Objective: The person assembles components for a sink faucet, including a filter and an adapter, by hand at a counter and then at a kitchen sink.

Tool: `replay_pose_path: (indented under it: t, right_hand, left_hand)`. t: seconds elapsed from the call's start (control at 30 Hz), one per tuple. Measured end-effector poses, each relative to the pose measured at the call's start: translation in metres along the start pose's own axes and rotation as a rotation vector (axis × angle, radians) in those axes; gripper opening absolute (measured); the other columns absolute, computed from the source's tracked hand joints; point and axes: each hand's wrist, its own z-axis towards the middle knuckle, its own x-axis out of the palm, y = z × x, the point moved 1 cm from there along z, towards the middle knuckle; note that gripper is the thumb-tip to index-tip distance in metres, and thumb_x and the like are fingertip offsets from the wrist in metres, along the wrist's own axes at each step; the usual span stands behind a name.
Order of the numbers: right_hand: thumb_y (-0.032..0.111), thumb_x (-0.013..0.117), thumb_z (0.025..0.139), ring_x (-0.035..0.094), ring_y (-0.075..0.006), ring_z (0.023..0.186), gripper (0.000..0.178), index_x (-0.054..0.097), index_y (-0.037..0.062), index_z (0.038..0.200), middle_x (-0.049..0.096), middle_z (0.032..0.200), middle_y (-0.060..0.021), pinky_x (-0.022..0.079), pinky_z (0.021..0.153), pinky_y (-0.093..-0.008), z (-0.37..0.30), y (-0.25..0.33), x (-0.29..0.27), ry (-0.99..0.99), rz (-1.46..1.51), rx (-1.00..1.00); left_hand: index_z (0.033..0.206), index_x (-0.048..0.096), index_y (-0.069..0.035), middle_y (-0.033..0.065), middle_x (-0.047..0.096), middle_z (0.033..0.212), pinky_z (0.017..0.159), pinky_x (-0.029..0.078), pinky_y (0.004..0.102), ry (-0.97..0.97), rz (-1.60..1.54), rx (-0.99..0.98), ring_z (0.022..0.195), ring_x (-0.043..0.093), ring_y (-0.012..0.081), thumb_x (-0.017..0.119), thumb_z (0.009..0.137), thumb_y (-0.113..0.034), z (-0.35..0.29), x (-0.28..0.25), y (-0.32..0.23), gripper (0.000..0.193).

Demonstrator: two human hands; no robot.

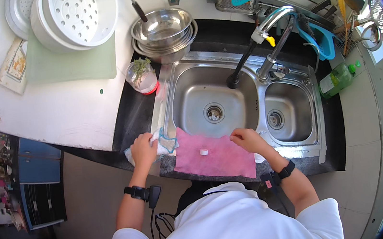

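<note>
1. Lying over the white cloth (166, 147), your left hand (143, 149) was curled; whether it pinched fabric, I couldn't tell.
2. Next to it, the pink cloth (221, 163) lay along the front edge of the sink (191, 98), a white piece (204, 152) on top.
3. Your right hand (248, 140) was over the pink cloth's right end, fingertips drawn together; whether around anything, I couldn't tell.
4. A green bottle (336, 81) sat right of the sink.

Black countertop (134, 110) carries 1 pink cloth (219, 162), 1 green bottle (336, 81).
</note>
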Motion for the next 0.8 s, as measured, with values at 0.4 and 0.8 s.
replay_pose_path:
  t: [0.4,0.8]
  right_hand:
    - [0.027,0.070,0.077,0.061,-0.0281,0.075,0.026,0.062,0.0088,0.093,0.057,0.089,-0.0066,0.051,0.061,-0.0391,0.031,0.115,-0.025,-0.424,-0.227,-0.482]
    - [0.025,0.059,0.085,0.063,-0.0322,0.070,0.020,0.063,0.0069,0.094,0.066,0.078,-0.0138,0.050,0.062,-0.0373,0.051,0.162,-0.074,-0.378,-0.318,-0.394]
  left_hand:
    - [0.086,0.066,0.000,0.0046,0.062,0.083,0.060,0.044,0.0271,0.057,-0.842,0.126,0.068,0.055,0.0132,0.065,0.085,-0.020,0.078,-0.070,-0.133,0.020]
    - [0.121,0.052,-0.009,0.0113,0.057,0.116,0.095,0.043,0.0395,0.355,-2.199,-0.120,0.106,0.056,0.0272,0.043,0.095,-0.025,0.125,0.009,-0.215,0.032]
